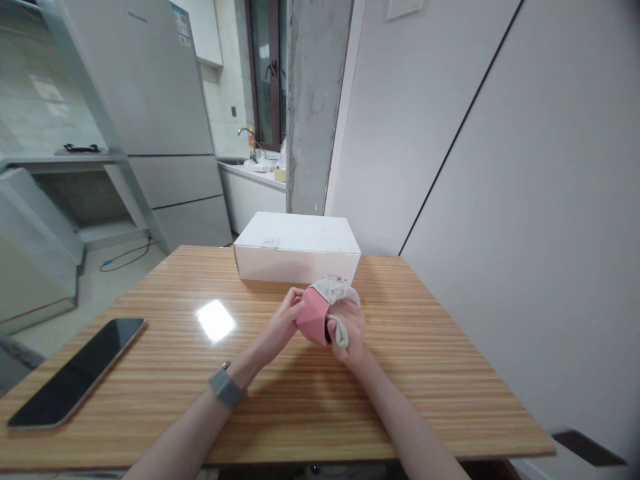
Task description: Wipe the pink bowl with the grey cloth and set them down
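A pink, faceted, cup-like object (313, 316) is held above the wooden table, tipped on its side with its dark opening toward the right. My left hand (286, 321) is closed around its left side, fingers behind it. In my right hand (352, 328) is a light grey cloth (334, 291), bunched over the rim. Part of the cloth hangs below my right thumb at the opening. The exact kind of the pink object cannot be told, and its inside is mostly hidden by my right hand and the cloth.
A white box (297, 247) lies on the wooden table (180, 373) just beyond my hands. At the left edge rests a black phone (77, 373). A wall (500, 200) rises along the right side; a fridge (145, 87) and a sink counter stand behind.
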Demonstrator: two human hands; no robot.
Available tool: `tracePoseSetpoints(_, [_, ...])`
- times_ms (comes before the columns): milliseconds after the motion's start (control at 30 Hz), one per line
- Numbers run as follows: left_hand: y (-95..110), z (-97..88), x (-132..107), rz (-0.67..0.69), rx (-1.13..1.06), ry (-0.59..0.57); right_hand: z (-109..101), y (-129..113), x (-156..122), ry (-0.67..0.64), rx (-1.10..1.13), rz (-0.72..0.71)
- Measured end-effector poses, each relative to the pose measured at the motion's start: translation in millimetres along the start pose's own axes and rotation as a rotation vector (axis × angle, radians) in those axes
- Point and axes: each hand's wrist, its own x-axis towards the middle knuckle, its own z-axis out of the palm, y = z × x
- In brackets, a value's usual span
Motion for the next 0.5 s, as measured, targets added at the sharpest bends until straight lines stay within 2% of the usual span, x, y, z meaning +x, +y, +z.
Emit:
tracePoseSetpoints(133, [-1.3, -3.4, 3.5, -0.01, 0.084, 0.064, 1.2, 0.4, -1.5, -0.133, -0.061, -0.252])
tracePoseSetpoints(200, [0.8, -4.4, 2.3, -0.004, 0.234, 0.043, 2.2, 1.9, -2.7, -0.161, -0.072, -0.29])
tracePoseSetpoints(333, [3.4, -6.4, -1.9, 0.024, 0.558, 0.0, -0.4, 4.0, -3.6, -0.16, -0.036, -0.189])
tracePoseSetpoints(500, [8.6, 3.9, -8.2, 0.094, 0.469, -0.046, -1.7, 3.7, -4.4, 0.022, 0.011, 0.036])
